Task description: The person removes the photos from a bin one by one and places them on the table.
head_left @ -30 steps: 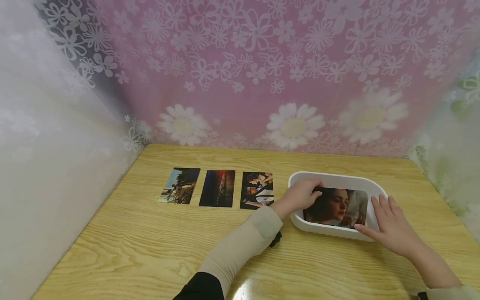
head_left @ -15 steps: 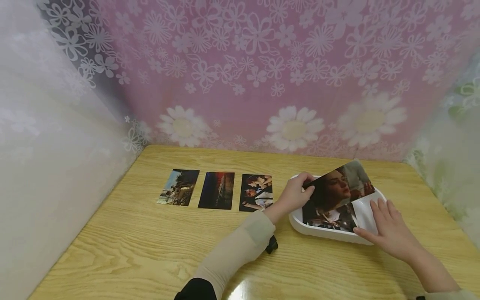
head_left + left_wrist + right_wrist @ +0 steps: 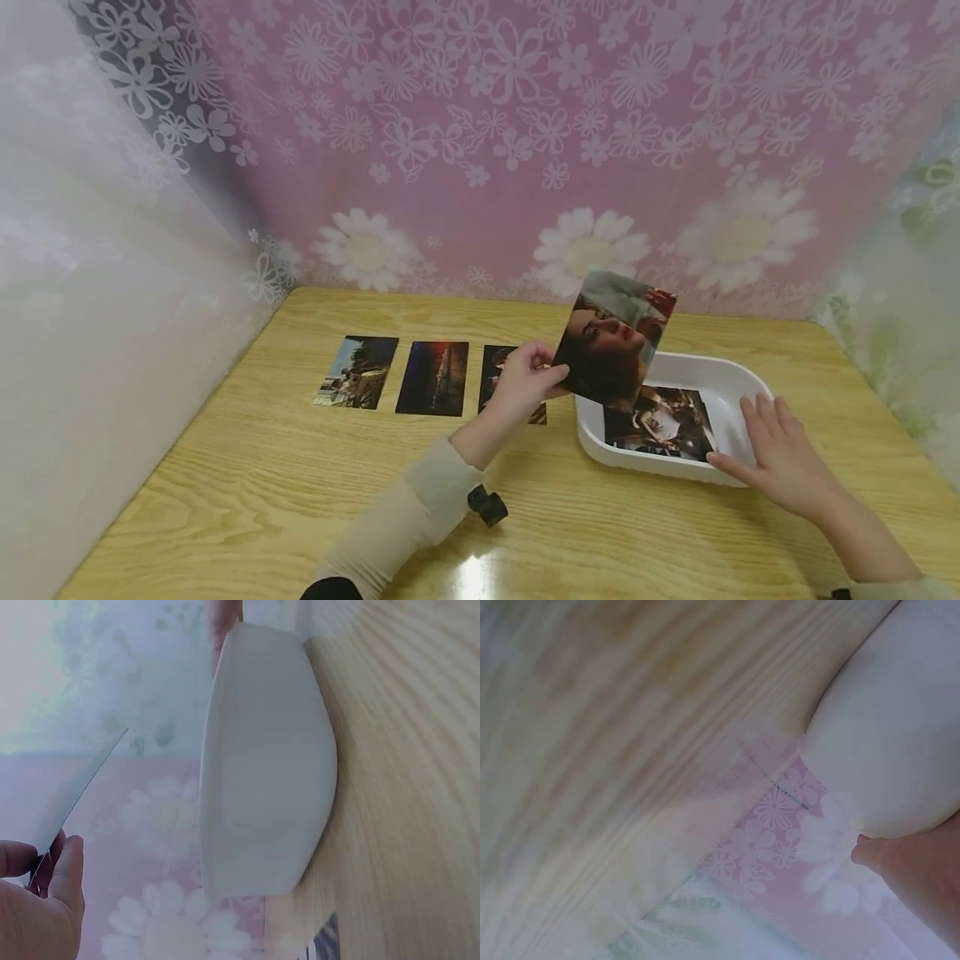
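My left hand (image 3: 521,385) pinches a photo card (image 3: 611,337) by its lower left edge, thumb on the picture side. The card is tilted up above the left end of a white oblong tub (image 3: 735,417) and shows a close-up of a face. Seen edge-on in the left wrist view, the card (image 3: 82,780) stands apart from the tub wall (image 3: 262,765). Inside the tub lies another photo card (image 3: 667,427), its upper left part overlapped by the raised one. My right hand (image 3: 787,462) rests on the tub's right rim with straight fingers, thumb at the front edge.
Left of the tub, three photo cards lie in a row on the wooden table (image 3: 247,483): a left one (image 3: 356,372), a middle one (image 3: 432,379) and a right one (image 3: 495,362) partly covered by my left hand. A flowered pink curtain (image 3: 465,192) hangs behind.
My left hand has lifted the face photo out of the tub and carried it up and left, turning it more upright. Another photo beneath came into view. The right hand stayed on the rim.
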A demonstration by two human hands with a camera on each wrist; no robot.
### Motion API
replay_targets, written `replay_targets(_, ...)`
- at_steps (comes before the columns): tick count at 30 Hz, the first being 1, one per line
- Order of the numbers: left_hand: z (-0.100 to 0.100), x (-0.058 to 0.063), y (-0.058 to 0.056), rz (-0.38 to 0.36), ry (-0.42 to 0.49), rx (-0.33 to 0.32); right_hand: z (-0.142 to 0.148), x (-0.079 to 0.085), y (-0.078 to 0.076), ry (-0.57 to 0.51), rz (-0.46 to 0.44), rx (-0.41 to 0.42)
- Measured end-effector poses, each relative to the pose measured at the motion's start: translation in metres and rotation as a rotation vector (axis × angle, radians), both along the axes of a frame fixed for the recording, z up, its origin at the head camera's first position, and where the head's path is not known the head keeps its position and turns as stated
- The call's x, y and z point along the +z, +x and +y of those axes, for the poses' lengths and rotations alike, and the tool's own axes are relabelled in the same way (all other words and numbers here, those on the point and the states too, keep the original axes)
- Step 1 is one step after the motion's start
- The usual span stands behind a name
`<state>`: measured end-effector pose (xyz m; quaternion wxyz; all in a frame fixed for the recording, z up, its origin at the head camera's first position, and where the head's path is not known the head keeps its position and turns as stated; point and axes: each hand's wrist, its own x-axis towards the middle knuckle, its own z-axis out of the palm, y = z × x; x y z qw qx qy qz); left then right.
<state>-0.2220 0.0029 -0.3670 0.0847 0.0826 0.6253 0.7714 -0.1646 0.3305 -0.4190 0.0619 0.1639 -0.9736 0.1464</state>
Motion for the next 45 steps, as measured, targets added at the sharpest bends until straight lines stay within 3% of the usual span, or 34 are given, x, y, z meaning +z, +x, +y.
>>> replay_targets(8,-0.050,-0.012,0.025,-0.023,0.043,-0.019,-0.001,0.000,0.001,0.003,0.011,0.005)
replay_targets(20,-0.097,-0.036,0.056,-0.122,-0.083,-0.036,-0.001,0.001,0.000,0.007,-0.011,0.007)
replay_targets(25,-0.104,-0.041,0.064,-0.105,-0.145,-0.063,0.000,0.002,-0.001,0.018,0.017,0.008)
replay_targets(31,-0.105,-0.044,0.072,-0.013,-0.379,-0.113,-0.001,0.002,0.000,0.014,-0.007,0.006)
replay_targets(34,-0.104,-0.045,0.074,0.025,-0.435,-0.140,-0.002,0.001,0.000,0.017,-0.005,0.004)
replay_targets(39,-0.102,-0.028,0.082,0.046,-0.484,-0.175,-0.001,0.000,0.000,0.017,-0.003,0.005)
replay_targets(41,-0.102,-0.028,0.082,0.063,-0.513,-0.185,0.000,0.000,-0.001,0.014,-0.001,0.006)
replay_targets(45,-0.103,-0.041,0.076,0.100,-0.561,-0.190,0.000,0.001,0.000,0.011,0.004,0.009)
